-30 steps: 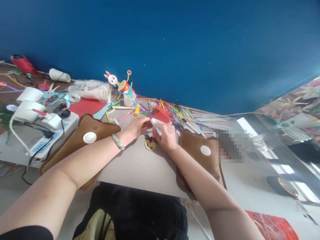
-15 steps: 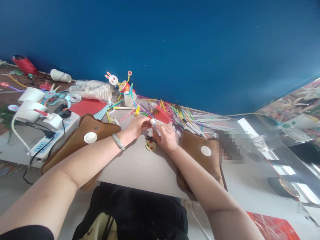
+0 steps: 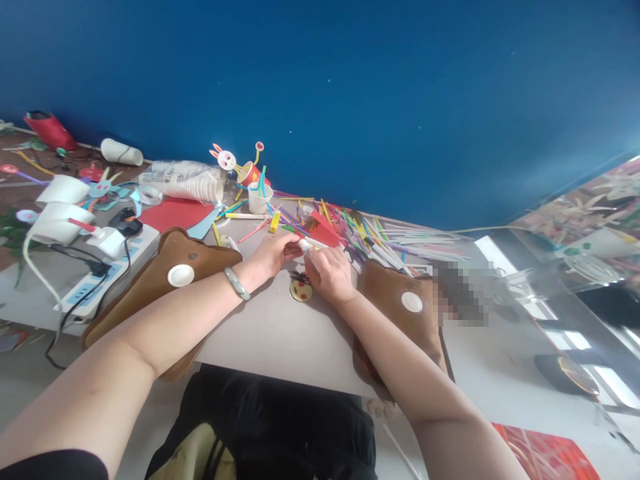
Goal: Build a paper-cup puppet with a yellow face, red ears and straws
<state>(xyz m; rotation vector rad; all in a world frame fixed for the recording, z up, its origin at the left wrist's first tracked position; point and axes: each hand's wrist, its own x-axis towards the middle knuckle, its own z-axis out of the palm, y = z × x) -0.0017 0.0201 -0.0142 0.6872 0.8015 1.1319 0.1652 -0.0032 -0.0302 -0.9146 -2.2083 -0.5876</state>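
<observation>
My right hand point(image 3: 331, 273) is closed around a slim white pen-like tube point(image 3: 311, 247); whether it is a marker or a glue pen I cannot tell. The tube's tip points toward the fingers of my left hand point(image 3: 275, 255), which are curled and pressed together close by. Anything between those left fingertips is too small to make out. Just below the two hands, a round yellow cut-out face point(image 3: 301, 290) with red cheeks and dark pieces on top lies on the table point(image 3: 280, 340). Red folded paper point(image 3: 323, 230) rests behind my right hand.
Brown cushions point(image 3: 175, 277) flank my arms. Behind lie many coloured straws and pens point(image 3: 380, 243), a white cup point(image 3: 260, 198), a rabbit-face figure point(image 3: 227, 160) and bagged paper cups point(image 3: 185, 181). A power strip point(image 3: 107, 273) with cords is at left, below the blue wall point(image 3: 320, 107).
The white tube has tipped slightly lower in my right hand. My left hand and the yellow face stay where they were.
</observation>
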